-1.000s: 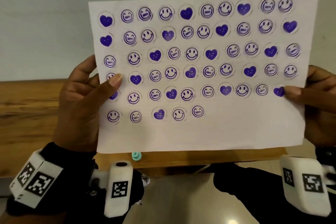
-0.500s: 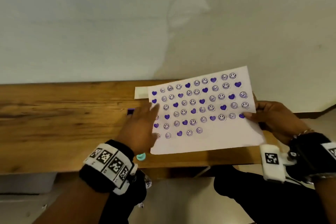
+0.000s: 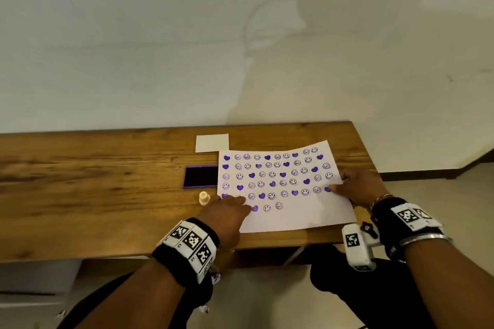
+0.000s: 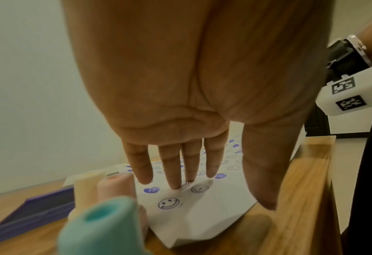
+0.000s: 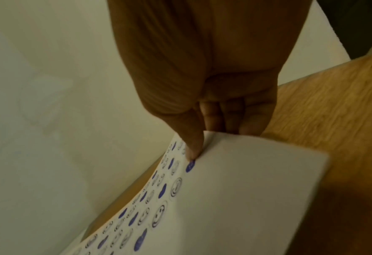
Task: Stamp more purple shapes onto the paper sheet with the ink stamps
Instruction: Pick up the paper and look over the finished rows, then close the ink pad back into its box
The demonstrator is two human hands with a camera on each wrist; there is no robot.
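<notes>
Left hand [image 4: 194,96] presses straight fingers [image 4: 173,172] onto the paper sheet [image 4: 202,217] beside stamps [image 4: 106,222].

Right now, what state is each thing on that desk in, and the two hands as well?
Paper sheet: on the desk, mostly stamped, right edge lifted.
Ink pad: open, beside the sheet's left edge.
Peach stamp: upright, untouched.
Teal stamp: upright near the peach one, untouched.
Small blank card: flat behind the sheet.
Left hand: fingers straight, pressing the sheet down.
Right hand: pinching the sheet's right edge.
</notes>
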